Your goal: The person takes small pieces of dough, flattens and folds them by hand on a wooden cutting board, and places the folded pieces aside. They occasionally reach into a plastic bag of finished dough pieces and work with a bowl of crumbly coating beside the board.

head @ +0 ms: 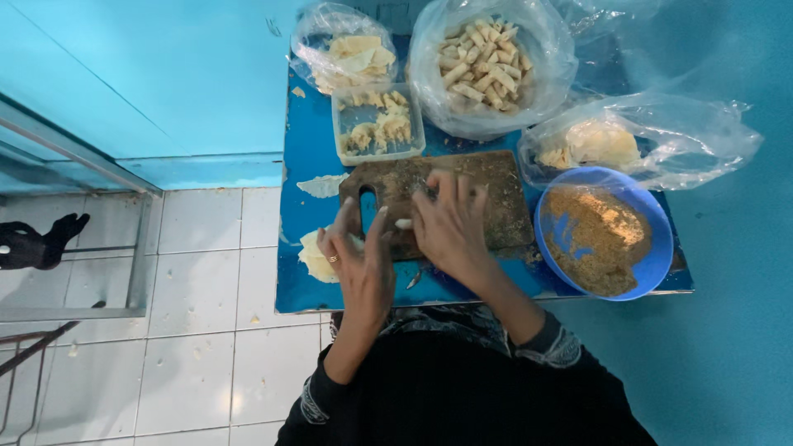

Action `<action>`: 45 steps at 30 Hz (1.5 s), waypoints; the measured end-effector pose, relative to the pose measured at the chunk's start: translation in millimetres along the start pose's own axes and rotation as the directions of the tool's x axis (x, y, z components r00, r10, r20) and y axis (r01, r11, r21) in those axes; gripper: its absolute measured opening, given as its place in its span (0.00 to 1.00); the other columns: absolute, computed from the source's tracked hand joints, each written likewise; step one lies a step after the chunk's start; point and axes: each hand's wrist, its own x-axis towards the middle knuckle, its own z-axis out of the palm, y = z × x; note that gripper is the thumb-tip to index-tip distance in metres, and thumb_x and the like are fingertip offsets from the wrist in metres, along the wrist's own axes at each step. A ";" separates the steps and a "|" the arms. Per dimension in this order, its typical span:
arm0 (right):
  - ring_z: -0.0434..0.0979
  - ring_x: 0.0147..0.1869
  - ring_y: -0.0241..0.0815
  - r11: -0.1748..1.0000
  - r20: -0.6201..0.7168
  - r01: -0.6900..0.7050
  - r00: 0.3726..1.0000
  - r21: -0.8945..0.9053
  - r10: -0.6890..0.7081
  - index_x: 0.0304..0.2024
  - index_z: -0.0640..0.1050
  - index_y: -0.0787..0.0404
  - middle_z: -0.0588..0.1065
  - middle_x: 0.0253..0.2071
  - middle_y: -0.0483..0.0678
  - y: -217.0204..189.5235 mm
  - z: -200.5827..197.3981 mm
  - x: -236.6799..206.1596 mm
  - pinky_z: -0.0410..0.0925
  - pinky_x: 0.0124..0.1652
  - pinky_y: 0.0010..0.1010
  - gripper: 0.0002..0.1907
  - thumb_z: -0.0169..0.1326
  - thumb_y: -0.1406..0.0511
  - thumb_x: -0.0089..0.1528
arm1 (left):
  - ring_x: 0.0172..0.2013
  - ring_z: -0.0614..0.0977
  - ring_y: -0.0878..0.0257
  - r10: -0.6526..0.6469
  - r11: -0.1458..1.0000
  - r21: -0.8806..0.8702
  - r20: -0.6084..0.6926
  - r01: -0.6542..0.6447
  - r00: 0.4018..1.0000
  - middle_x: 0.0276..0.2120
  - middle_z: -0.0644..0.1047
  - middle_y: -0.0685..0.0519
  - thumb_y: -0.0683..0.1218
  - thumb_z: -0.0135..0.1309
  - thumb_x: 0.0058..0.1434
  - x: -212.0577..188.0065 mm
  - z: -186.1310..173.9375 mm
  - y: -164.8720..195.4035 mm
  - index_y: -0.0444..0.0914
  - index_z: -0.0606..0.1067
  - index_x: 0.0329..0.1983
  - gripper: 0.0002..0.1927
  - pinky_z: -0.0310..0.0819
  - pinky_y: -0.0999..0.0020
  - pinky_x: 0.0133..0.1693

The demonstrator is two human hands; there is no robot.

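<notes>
- Here, both hands work over a brown cutting board [462, 198] on a small blue tabletop [301, 281].
- A small pale roll [403, 223] lies on the board's near-left part, between the two hands, touching fingertips of each.
- Left hand [359, 256]: fingers spread and slightly curled, thumb side against the roll; not closed around it. A ring shows on one finger.
- Right hand [450, 223]: fingers bent downward, pressing onto the board and the roll's end; grip loose, and what lies under the palm is hidden.
- Judgement: the roll looks light, soft and easily squashed, its wrapper thin and likely to tear; best taken lightly along its sides near the middle, not pinched at the ends.
- Nearby: a thin pale sheet [314, 258] beneath the left hand, a blue bowl of crumbs [599, 235] at right, a bag of finished rolls [487, 62] beyond the board.
</notes>
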 end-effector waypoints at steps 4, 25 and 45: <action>0.62 0.56 0.53 1.000 0.031 -0.015 0.999 -0.021 0.015 0.40 0.78 0.56 0.64 0.50 0.51 5.9 3.2 22.2 0.55 0.50 0.52 0.12 0.59 0.56 0.64 | 0.67 0.63 0.41 -0.002 1.000 0.004 -0.035 0.003 0.999 0.69 0.60 0.37 0.39 0.59 0.65 -1.6 -0.1 -3.4 0.39 0.76 0.60 0.19 0.50 0.32 0.66; 0.80 0.47 0.33 0.185 0.316 -0.343 0.935 0.921 0.161 0.52 0.75 0.61 0.80 0.43 0.46 7.5 -8.2 -36.6 0.74 0.45 0.27 0.17 0.64 0.70 0.62 | 0.52 0.81 0.58 -0.216 0.474 -0.842 0.173 0.258 0.961 0.52 0.78 0.46 0.36 0.63 0.62 5.9 -9.0 9.6 0.32 0.81 0.46 0.10 0.79 0.66 0.52; 0.81 0.42 0.37 -0.224 0.485 -0.473 0.875 0.852 -0.003 0.51 0.76 0.63 0.82 0.43 0.52 32.1 -10.0 -36.3 0.73 0.39 0.26 0.13 0.59 0.73 0.64 | 0.48 0.82 0.64 -0.129 0.245 -0.875 0.396 0.416 0.909 0.46 0.80 0.48 0.33 0.57 0.67 -13.7 -11.7 -9.2 0.30 0.76 0.53 0.12 0.78 0.72 0.50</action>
